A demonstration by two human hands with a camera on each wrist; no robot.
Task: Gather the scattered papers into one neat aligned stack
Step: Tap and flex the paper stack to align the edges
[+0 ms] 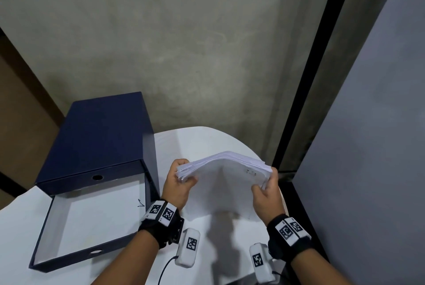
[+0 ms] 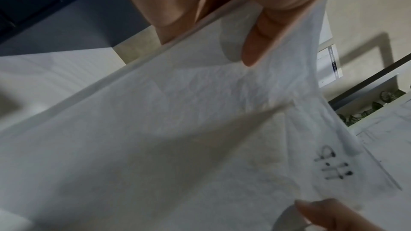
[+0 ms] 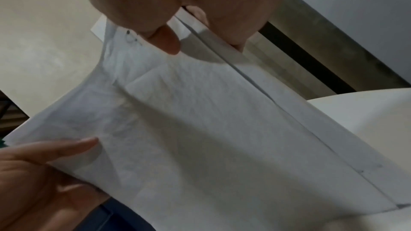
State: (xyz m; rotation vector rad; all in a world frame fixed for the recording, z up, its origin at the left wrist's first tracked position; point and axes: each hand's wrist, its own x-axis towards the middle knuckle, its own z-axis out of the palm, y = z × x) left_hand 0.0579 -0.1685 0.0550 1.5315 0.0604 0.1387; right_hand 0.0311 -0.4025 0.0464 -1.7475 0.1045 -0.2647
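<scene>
A thick stack of white papers (image 1: 224, 183) stands on edge on the white table (image 1: 200, 142), bowed in the middle, with a small dark mark near its top right. My left hand (image 1: 180, 181) grips the stack's left edge, thumb on the near face. My right hand (image 1: 266, 187) grips the right edge the same way. In the left wrist view the paper stack (image 2: 177, 129) fills the frame under my left hand (image 2: 222, 29). In the right wrist view my right hand (image 3: 195, 32) pinches the paper stack (image 3: 211, 129), and the other hand's fingers (image 3: 73, 145) show at lower left.
A dark blue box file (image 1: 96, 137) lies open at the left, its tray (image 1: 92, 220) lined white. A grey concrete wall rises behind the table, and a black-framed grey panel (image 1: 368, 123) stands at the right. The table's rounded far edge lies just behind the stack.
</scene>
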